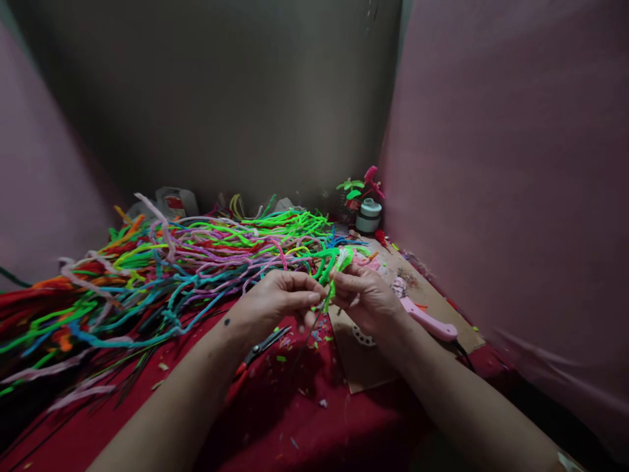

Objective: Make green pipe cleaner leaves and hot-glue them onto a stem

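My right hand (366, 298) pinches a bright green and white fuzzy pipe-cleaner piece (344, 259) between thumb and fingers. Close beside it, my left hand (287, 298) has thumb and forefinger pressed together at the top of a thin dark stem (319, 319), which slants down from the green piece. Exactly how stem and piece join is hidden by the fingers. Below the left hand, scissors (260, 351) with red handles lie on the red cloth (295, 419). Under the right hand is a brown board (363, 367) with a round holed disc (363, 335) partly covered by the wrist.
A large heap of colourful pipe cleaners (196, 255) spreads across the left. On the right lies a pink corded tool (430, 321). Behind stand a small white jar (368, 216) and a pink-and-green pipe-cleaner flower (371, 180). Pink sheets (515, 164) hang at both sides.
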Action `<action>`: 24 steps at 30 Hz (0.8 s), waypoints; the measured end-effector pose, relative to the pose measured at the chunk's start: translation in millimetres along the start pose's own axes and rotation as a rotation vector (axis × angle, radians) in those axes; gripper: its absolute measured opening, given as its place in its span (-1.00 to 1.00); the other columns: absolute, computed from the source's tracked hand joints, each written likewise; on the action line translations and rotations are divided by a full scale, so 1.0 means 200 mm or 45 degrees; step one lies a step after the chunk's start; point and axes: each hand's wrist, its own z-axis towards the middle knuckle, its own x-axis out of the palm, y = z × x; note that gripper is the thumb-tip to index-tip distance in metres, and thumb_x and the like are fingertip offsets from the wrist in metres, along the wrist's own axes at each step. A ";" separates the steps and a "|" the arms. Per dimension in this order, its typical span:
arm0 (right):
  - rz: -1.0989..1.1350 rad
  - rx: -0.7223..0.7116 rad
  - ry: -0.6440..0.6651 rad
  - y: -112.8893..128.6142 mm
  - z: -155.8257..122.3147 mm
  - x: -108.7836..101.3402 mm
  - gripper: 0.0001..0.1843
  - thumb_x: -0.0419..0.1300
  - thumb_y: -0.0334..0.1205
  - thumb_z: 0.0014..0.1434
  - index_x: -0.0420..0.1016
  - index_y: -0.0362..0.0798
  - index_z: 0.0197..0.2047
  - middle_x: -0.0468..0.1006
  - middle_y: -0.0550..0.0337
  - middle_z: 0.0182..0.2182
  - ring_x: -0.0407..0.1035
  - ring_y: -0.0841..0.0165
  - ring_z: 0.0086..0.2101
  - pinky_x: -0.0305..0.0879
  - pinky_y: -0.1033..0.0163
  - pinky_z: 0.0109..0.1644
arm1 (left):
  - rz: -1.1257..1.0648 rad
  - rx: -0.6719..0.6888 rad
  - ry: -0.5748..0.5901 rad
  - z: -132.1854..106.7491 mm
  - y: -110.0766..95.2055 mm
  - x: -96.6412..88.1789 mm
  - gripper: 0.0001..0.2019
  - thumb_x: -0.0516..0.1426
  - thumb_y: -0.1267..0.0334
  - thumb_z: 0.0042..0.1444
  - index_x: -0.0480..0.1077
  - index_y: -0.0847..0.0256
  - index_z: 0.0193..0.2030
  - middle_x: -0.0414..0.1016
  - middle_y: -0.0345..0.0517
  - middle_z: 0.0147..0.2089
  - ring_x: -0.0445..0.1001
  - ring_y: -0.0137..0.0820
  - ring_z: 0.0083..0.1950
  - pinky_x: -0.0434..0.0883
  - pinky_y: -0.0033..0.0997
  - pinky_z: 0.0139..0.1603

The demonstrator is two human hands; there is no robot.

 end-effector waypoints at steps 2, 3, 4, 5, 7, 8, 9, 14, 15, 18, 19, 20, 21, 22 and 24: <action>0.044 -0.029 -0.025 0.01 0.00 -0.01 -0.70 0.38 -0.32 -0.22 0.27 -0.12 -0.59 0.13 0.42 -0.71 -0.05 0.60 -0.66 -0.11 0.42 -0.59 | 0.129 -0.045 -0.021 0.00 0.00 -0.03 -0.89 0.16 0.31 -0.06 0.44 0.28 -0.36 0.39 -0.22 -0.61 0.32 -0.49 -0.58 0.27 -0.46 -0.45; 0.052 -0.033 -0.029 0.01 0.01 -0.01 -0.71 0.37 -0.32 -0.21 0.28 -0.11 -0.58 0.13 0.42 -0.71 -0.05 0.60 -0.65 -0.12 0.42 -0.60 | 0.236 -0.007 -0.062 0.01 0.00 -0.04 -0.89 0.17 0.33 -0.09 0.45 0.28 -0.38 0.43 -0.19 -0.56 0.35 -0.47 -0.52 0.29 -0.44 -0.40; 0.057 -0.031 -0.029 0.01 0.01 -0.01 -0.71 0.37 -0.32 -0.20 0.28 -0.11 -0.57 0.14 0.42 -0.70 -0.05 0.60 -0.65 -0.12 0.42 -0.60 | 0.357 0.062 -0.122 0.01 0.00 -0.05 -0.89 0.18 0.36 -0.12 0.47 0.27 -0.39 0.47 -0.15 -0.48 0.38 -0.44 -0.44 0.31 -0.43 -0.32; 0.061 -0.029 -0.028 0.01 0.01 -0.01 -0.72 0.37 -0.33 -0.20 0.28 -0.11 -0.56 0.14 0.42 -0.70 -0.04 0.60 -0.64 -0.11 0.42 -0.60 | 0.460 0.135 -0.183 0.02 0.00 -0.05 -0.88 0.18 0.37 -0.14 0.48 0.26 -0.38 0.49 -0.12 -0.39 0.40 -0.41 -0.34 0.31 -0.41 -0.24; 0.063 -0.019 -0.026 0.01 0.01 -0.01 -0.71 0.38 -0.33 -0.21 0.28 -0.11 -0.58 0.14 0.41 -0.69 -0.03 0.60 -0.64 -0.09 0.43 -0.59 | 0.534 0.233 -0.219 0.02 0.00 -0.04 -0.83 0.18 0.34 -0.12 0.50 0.22 -0.31 0.50 -0.10 -0.23 0.40 -0.34 -0.17 0.30 -0.38 -0.12; 0.066 -0.013 -0.027 0.01 0.00 -0.01 -0.70 0.38 -0.34 -0.21 0.27 -0.12 -0.59 0.14 0.41 -0.69 -0.02 0.60 -0.64 -0.07 0.43 -0.59 | 0.502 0.243 -0.186 0.02 0.01 -0.03 -0.79 0.18 0.32 -0.10 0.49 0.21 -0.25 0.49 -0.09 -0.18 0.39 -0.32 -0.13 0.29 -0.37 -0.09; 0.069 -0.005 -0.027 0.00 0.00 -0.01 -0.71 0.38 -0.34 -0.21 0.28 -0.12 -0.59 0.15 0.41 -0.69 -0.01 0.60 -0.64 -0.04 0.43 -0.58 | 0.437 0.234 -0.146 0.02 0.01 -0.01 -0.76 0.17 0.30 -0.07 0.48 0.20 -0.20 0.48 -0.09 -0.16 0.39 -0.32 -0.11 0.29 -0.36 -0.07; 0.053 -0.011 -0.011 -0.01 0.01 -0.01 -0.78 0.37 -0.32 -0.19 0.36 -0.12 -0.56 0.22 0.39 -0.68 0.05 0.58 -0.64 0.10 0.38 -0.53 | 0.287 0.236 0.009 0.03 0.03 0.04 -0.87 0.17 0.29 -0.06 0.48 0.25 -0.34 0.46 -0.14 -0.30 0.39 -0.35 -0.22 0.28 -0.40 -0.13; 0.051 -0.024 -0.009 -0.01 0.01 -0.01 -0.78 0.37 -0.32 -0.19 0.37 -0.13 -0.56 0.24 0.38 -0.67 0.06 0.57 -0.64 0.11 0.38 -0.53 | 0.323 0.252 0.052 0.03 0.04 0.04 -0.88 0.17 0.27 -0.06 0.48 0.24 -0.36 0.45 -0.14 -0.33 0.38 -0.36 -0.23 0.28 -0.42 -0.16; 0.069 -0.041 -0.019 0.00 0.02 -0.02 -0.79 0.38 -0.34 -0.21 0.39 -0.13 -0.55 0.28 0.37 -0.66 0.09 0.58 -0.62 0.12 0.39 -0.51 | 0.639 0.265 0.086 0.05 0.08 0.02 -0.92 0.17 0.28 -0.09 0.46 0.22 -0.50 0.39 -0.18 -0.46 0.33 -0.40 -0.37 0.21 -0.49 -0.32; 0.073 -0.041 -0.023 0.00 0.02 -0.02 -0.80 0.38 -0.35 -0.22 0.41 -0.13 -0.54 0.29 0.37 -0.65 0.10 0.58 -0.61 0.12 0.40 -0.50 | 0.805 0.250 0.043 0.05 0.10 0.01 -0.88 0.17 0.29 -0.11 0.42 0.22 -0.60 0.33 -0.20 -0.55 0.27 -0.43 -0.46 0.16 -0.49 -0.40; 0.075 -0.042 -0.027 0.00 0.02 -0.02 -0.80 0.38 -0.35 -0.22 0.42 -0.13 -0.53 0.29 0.37 -0.65 0.10 0.58 -0.61 0.12 0.41 -0.49 | 0.968 0.227 -0.024 0.05 0.11 -0.01 -0.80 0.17 0.29 -0.12 0.35 0.22 -0.69 0.24 -0.22 -0.63 0.19 -0.47 -0.55 0.10 -0.49 -0.45; 0.070 -0.043 -0.026 0.00 0.01 -0.02 -0.81 0.38 -0.35 -0.22 0.44 -0.13 -0.52 0.31 0.37 -0.64 0.10 0.58 -0.60 0.12 0.41 -0.49 | 1.108 0.203 -0.107 0.05 0.12 -0.02 -0.73 0.16 0.28 -0.11 0.29 0.22 -0.75 0.15 -0.24 -0.69 0.09 -0.50 -0.60 0.03 -0.47 -0.49; 0.061 -0.045 -0.023 0.00 0.01 -0.02 -0.81 0.38 -0.35 -0.23 0.45 -0.13 -0.50 0.33 0.36 -0.63 0.12 0.58 -0.59 0.12 0.41 -0.48 | 1.207 0.190 -0.205 0.05 0.12 -0.03 -0.68 0.15 0.26 -0.08 0.24 0.21 -0.78 0.09 -0.24 -0.72 0.02 -0.51 -0.63 -0.01 -0.45 -0.50; 0.034 -0.051 -0.014 0.00 0.01 -0.01 -0.81 0.38 -0.35 -0.24 0.48 -0.14 -0.48 0.38 0.32 -0.58 0.16 0.57 -0.57 0.13 0.40 -0.46 | 1.288 0.226 -0.362 0.04 0.10 -0.05 -0.66 0.13 0.21 -0.04 0.22 0.21 -0.77 0.11 -0.22 -0.69 0.02 -0.50 -0.62 -0.03 -0.43 -0.50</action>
